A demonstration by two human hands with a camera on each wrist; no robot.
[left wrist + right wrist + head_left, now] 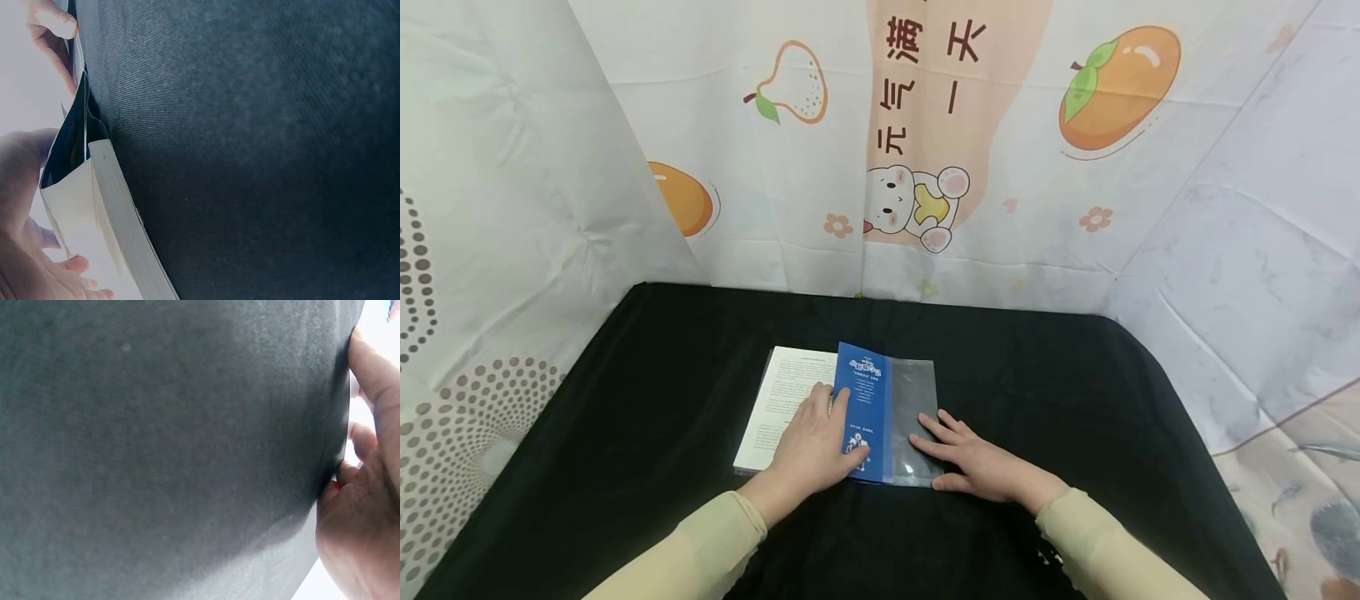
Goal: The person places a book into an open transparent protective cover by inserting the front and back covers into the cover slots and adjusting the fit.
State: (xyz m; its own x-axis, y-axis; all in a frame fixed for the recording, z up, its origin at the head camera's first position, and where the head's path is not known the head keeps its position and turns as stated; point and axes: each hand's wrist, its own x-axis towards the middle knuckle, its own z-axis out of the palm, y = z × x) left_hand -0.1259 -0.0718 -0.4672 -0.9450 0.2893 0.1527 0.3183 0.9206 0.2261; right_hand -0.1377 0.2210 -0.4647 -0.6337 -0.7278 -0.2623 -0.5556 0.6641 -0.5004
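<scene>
A book (786, 400) lies open on the black cloth, a printed page facing up on its left side. To the right of the page is its blue cover flap (868, 417) with white lettering, and beyond that a clear plastic book cover (913, 392) spreads flat. My left hand (811, 446) rests across the page and the flap, thumb and index fingertip on the blue. In the left wrist view the flap bends up from the page block (122, 212). My right hand (981, 462), fingers spread, presses on the right edge of the plastic cover.
Black cloth (1037, 375) covers the table all round the book. A white curtain (730, 242) printed with fruit hangs behind the table's far edge, and more fabric hangs at both sides.
</scene>
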